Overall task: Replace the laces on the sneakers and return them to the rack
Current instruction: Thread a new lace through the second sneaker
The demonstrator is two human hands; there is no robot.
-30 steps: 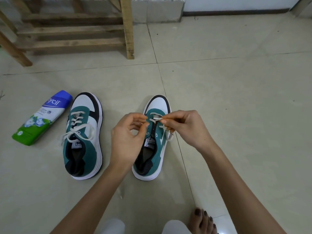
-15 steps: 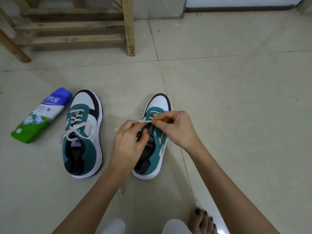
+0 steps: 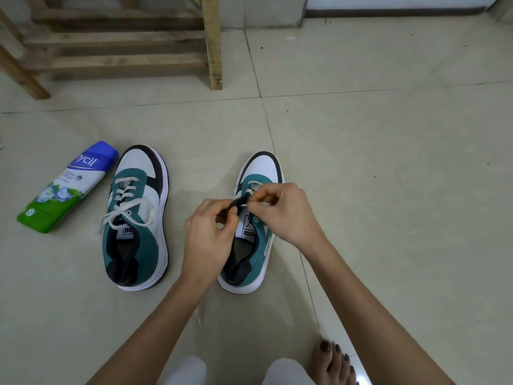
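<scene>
Both hands work over the partly laced teal, white and black sneaker [image 3: 263, 169]. It stands on the beige tiled floor [image 3: 388, 162], toe pointing away from the person.

Left hand [image 3: 209, 232]: fingers curled, thumb and forefinger pinching the dark edge of the upper by the eyelets.

Right hand [image 3: 286, 215]: fingers curled, thumb and forefinger pinching the tip of the white lace [image 3: 244, 205], right at the left fingertips. Whether the two hands touch, I cannot tell. The lace crosses only the eyelets just beyond the fingers. The white tongue label shows just under the fingertips, between the hands.

Left of the left fingers, apart from them: fully laced teal, white and black sneaker [image 3: 136, 218], bow tied. Just beside it, further left: blue, white and green plastic bottle [image 3: 66, 187], lying on its side.

Well beyond the fingers: wooden slatted rack [image 3: 125, 43]. Nearer the person than the hands: bare foot [image 3: 333, 362].
</scene>
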